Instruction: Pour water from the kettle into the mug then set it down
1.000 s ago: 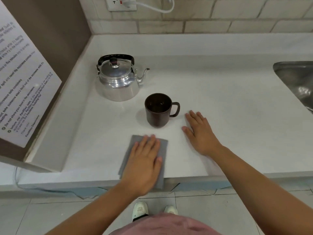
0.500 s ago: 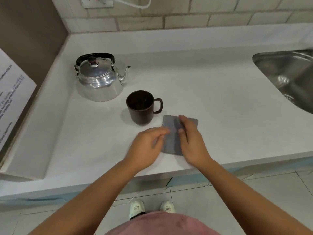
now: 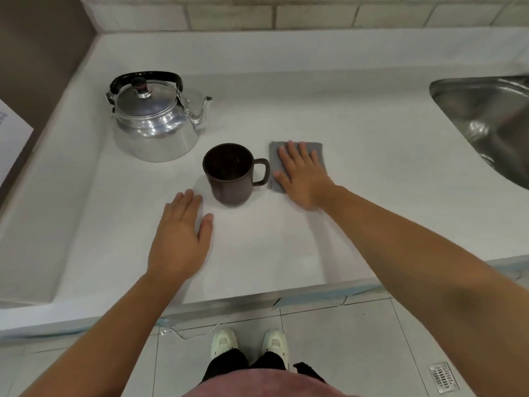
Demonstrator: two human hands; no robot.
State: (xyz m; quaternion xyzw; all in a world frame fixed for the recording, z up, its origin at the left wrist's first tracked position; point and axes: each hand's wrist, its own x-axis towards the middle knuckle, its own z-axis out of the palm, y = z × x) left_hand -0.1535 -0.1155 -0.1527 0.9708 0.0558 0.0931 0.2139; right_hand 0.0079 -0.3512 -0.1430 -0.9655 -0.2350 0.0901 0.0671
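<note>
A shiny metal kettle [image 3: 154, 124] with a black handle and a spout pointing right stands on the white counter [image 3: 372, 173] at the back left. In front of it, slightly to the right, a dark brown mug [image 3: 227, 179] stands upright with its handle to the right. My left hand [image 3: 179, 239] lies flat on the counter just left of and in front of the mug, holding nothing. My right hand [image 3: 302, 173] rests flat, fingers spread, on a folded grey cloth [image 3: 319, 151] right of the mug's handle.
A steel sink [image 3: 492, 121] is set into the counter at the far right. A tiled wall [image 3: 315, 12] runs along the back and a brown panel [image 3: 37, 53] closes the left side. The counter's front edge is near my body, with floor tiles below.
The grey cloth has gone from under my left hand at the counter's front to the mug's right, under my right hand. My left hand has moved to the mug's left.
</note>
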